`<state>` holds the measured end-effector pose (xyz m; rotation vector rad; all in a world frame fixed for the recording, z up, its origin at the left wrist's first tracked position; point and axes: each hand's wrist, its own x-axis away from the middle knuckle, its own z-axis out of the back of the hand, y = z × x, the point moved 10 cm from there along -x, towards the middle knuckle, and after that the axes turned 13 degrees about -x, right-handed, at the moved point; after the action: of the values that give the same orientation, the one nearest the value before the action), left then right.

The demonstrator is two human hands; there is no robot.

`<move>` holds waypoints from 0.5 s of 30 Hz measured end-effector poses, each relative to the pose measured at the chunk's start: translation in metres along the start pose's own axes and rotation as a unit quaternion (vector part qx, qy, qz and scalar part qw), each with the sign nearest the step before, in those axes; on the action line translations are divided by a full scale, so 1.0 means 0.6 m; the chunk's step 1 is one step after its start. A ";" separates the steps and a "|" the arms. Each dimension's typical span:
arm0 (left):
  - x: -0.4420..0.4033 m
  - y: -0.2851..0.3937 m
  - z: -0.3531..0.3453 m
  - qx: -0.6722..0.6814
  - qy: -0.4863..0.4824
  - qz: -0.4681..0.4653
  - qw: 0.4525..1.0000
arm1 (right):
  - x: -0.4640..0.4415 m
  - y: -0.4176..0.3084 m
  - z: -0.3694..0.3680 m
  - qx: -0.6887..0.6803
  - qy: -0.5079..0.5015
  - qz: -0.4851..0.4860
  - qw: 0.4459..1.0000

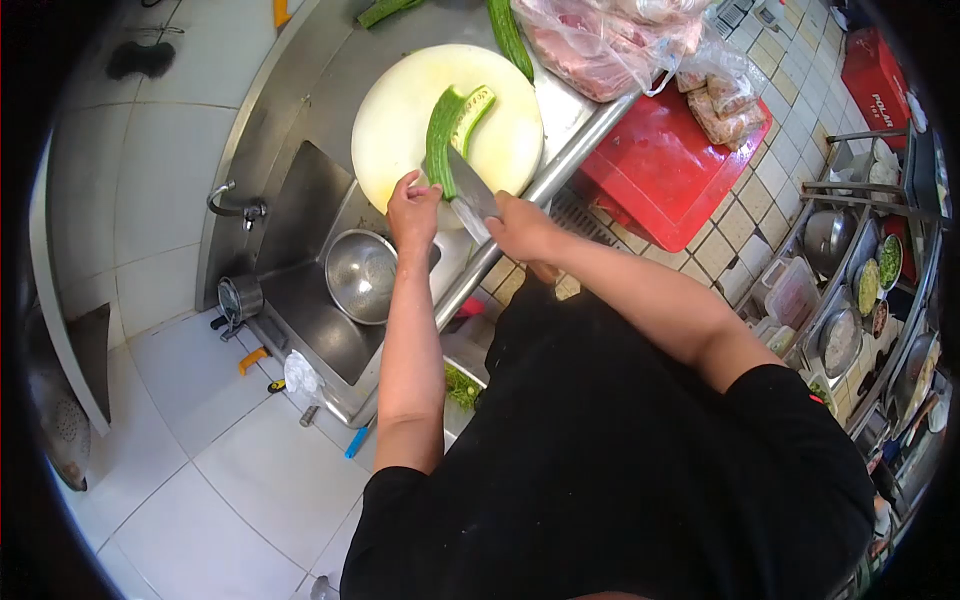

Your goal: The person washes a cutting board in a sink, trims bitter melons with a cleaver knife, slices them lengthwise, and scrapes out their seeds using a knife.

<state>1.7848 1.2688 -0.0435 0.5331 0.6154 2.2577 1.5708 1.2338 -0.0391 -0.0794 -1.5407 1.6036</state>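
A long green squash [441,140], split lengthwise, lies on the round white cutting board [385,120]. One half shows its pale, seeded cut face [472,115]. At the squash's near end is my left hand [413,210], its fingers bent against the skin. My right hand [522,230] grips a broad-bladed kitchen knife [473,190] by the handle. The blade slants beside the lower part of the squash, between the two hands; whether its edge is in the flesh is hidden. The right fingers are partly hidden around the handle.
The board rests on a steel sink counter, beside a basin with a metal bowl [361,277] and a tap [240,208]. Another green squash [510,40] and bagged raw meat [590,45] lie beyond. A red lid [665,175] sits right; shelves [850,250] hold food containers.
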 end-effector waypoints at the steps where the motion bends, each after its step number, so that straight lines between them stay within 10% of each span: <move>1: -0.016 -0.020 -0.004 -0.008 -0.014 0.022 1.000 | 0.013 -0.006 0.020 -0.007 -0.013 0.006 1.000; 6: -0.032 0.053 -0.047 -0.017 -0.177 0.012 0.984 | 0.072 0.032 0.180 -0.077 0.103 0.052 0.990; 9: -0.014 0.143 -0.034 -0.282 -0.094 -0.008 0.955 | 0.092 0.060 0.251 -0.098 0.172 0.057 0.979; 15: -0.152 0.144 -0.014 -0.266 -0.037 -0.077 0.960 | 0.160 0.093 0.277 -0.101 0.221 0.028 0.970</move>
<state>1.7933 1.1459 -0.0185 0.2827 -0.0030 2.1224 1.3847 1.1726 0.0008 -0.5606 -1.3494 1.3501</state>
